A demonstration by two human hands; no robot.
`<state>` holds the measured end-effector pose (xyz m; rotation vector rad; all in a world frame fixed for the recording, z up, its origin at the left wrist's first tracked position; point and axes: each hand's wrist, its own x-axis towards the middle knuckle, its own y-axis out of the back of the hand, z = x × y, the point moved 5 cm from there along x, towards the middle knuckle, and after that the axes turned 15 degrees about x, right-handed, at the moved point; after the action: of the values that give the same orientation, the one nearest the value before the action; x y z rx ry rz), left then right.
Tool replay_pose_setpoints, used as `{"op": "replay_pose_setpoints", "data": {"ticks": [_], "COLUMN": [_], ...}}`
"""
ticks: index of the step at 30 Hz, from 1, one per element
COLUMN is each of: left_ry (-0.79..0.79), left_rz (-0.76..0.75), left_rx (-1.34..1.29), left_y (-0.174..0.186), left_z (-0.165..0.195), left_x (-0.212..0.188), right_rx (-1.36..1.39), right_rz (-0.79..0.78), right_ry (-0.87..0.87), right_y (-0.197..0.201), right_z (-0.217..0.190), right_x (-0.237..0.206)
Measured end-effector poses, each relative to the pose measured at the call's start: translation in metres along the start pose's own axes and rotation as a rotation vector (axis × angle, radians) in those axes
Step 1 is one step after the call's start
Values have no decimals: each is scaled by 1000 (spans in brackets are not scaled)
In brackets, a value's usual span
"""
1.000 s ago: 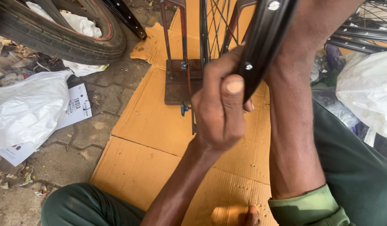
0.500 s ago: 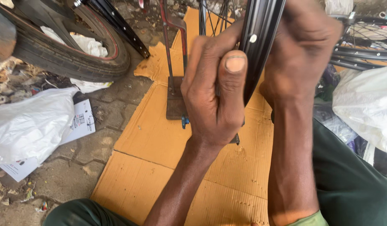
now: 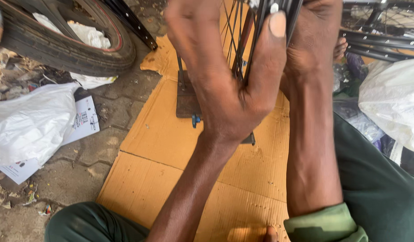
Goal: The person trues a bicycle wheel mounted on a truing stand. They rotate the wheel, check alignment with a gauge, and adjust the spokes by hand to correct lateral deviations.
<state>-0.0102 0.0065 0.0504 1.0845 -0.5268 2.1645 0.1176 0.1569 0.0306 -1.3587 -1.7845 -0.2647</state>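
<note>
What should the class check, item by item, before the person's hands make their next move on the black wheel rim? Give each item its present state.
1. Left hand grips the black wheel rim, thumb pressed on its edge: ok.
2. Right hand lies against the rim's other side: ok.
3. Spokes free of the fingers: cannot tell, the left hand hides much of them.
4. Metal stand base lies flat on the cardboard sheet: ok.
5. Rim seated in the stand: cannot tell, its top is out of view.
6. Tyre and white plastic bag lie apart from the hands: ok.
</note>
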Motion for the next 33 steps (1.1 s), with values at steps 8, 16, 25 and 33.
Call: {"op": "replay_pose_setpoints", "data": {"ticks": [8, 16, 25, 33], "left_ry": [102, 99, 243, 357], "left_rz": [-80, -68, -329, -405], "left_rx": [27, -176, -680, -264], "left_y": [-4, -13, -31, -76], "left_z": [-2, -8, -75, -113], "left_x": [13, 12, 22, 30], "right_rx": [215, 115, -163, -164], "right_rz": [133, -141, -280, -395], "right_ry": [-216, -66, 345, -26], "right_y": [-12, -25, -42, -4], "right_z": [15, -15, -54, -59], "right_x": [-9, -21, -13, -22]}}
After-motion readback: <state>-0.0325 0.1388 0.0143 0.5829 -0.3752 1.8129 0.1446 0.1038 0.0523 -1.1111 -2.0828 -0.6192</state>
